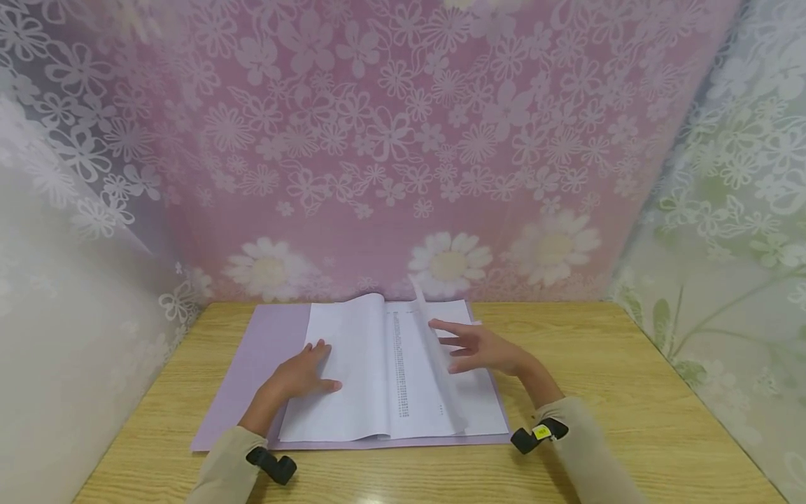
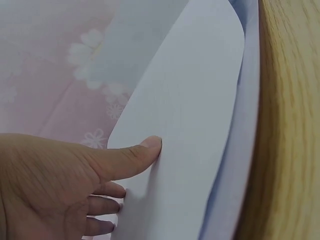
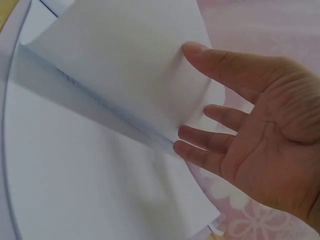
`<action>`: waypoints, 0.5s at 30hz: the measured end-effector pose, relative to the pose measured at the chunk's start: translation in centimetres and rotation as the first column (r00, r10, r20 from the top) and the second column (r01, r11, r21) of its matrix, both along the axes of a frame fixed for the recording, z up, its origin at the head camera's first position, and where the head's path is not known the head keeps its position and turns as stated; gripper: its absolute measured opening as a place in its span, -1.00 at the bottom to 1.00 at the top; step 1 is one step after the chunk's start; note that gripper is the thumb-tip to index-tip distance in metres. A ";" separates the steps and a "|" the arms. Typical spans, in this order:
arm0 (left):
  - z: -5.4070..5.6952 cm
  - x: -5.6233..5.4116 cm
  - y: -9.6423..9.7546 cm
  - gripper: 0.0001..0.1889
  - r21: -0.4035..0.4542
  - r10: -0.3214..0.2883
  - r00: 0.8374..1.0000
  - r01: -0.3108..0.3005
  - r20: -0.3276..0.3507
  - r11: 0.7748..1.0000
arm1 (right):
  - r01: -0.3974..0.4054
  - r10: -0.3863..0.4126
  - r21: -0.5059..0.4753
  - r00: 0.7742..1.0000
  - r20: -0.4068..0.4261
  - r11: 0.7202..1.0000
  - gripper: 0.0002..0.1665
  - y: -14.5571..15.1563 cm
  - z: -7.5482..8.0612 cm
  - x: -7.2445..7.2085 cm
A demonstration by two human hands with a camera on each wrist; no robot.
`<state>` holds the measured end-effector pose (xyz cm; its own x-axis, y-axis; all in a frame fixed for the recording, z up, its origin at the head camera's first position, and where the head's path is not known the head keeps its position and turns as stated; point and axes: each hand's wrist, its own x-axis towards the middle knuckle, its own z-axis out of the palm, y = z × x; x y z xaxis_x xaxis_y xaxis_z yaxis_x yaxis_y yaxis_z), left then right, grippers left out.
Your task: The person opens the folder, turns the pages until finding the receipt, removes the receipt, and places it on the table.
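Observation:
A light purple folder [image 1: 245,378] lies open with white printed sheets in it. My left hand [image 1: 303,371] rests on the turned stack of sheets [image 1: 352,364], thumb and fingers spread; the left wrist view shows its thumb [image 2: 145,152] on the blank paper. Right of the fold, one page [image 3: 125,65] stands lifted at a slant. Against its outer side is my right hand [image 1: 480,348], its fingers stretched and apart, thumb tip [image 3: 197,49] touching the paper. A column of small print [image 1: 399,371] shows on the sheet at the fold.
The folder sits on a wooden table [image 1: 604,392], near its back edge. A pink flowered cloth [image 1: 378,175] hangs right behind the table, with pale flowered cloth [image 1: 743,294] on the right side. Black cameras [image 1: 272,465] are strapped at both wrists.

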<state>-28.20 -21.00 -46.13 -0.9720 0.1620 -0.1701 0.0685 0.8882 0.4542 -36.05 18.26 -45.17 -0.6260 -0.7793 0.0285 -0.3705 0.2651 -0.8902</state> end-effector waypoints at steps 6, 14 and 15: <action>0.8 0.2 0.2 -0.07 0.031 0.008 1.000 -0.007 -0.018 0.999 | -0.010 0.011 0.038 0.999 -0.044 0.999 0.04 -1.6 0.3 0.9; 1.1 -0.1 1.0 -0.15 0.176 -0.034 0.992 0.054 -0.119 0.983 | -0.001 0.006 0.073 0.998 -0.067 0.997 0.02 -2.7 0.3 1.9; 1.1 -0.1 1.2 -0.16 0.210 -0.030 0.990 0.059 -0.139 0.976 | -0.003 0.008 0.071 0.998 -0.068 0.997 0.02 -2.9 0.3 2.0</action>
<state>-28.33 -19.78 -45.07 -0.9746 0.2239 0.0046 0.1791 0.7668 0.6164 -34.07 15.37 -44.89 -0.6200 -0.7844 0.0154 -0.4314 0.3245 -0.8418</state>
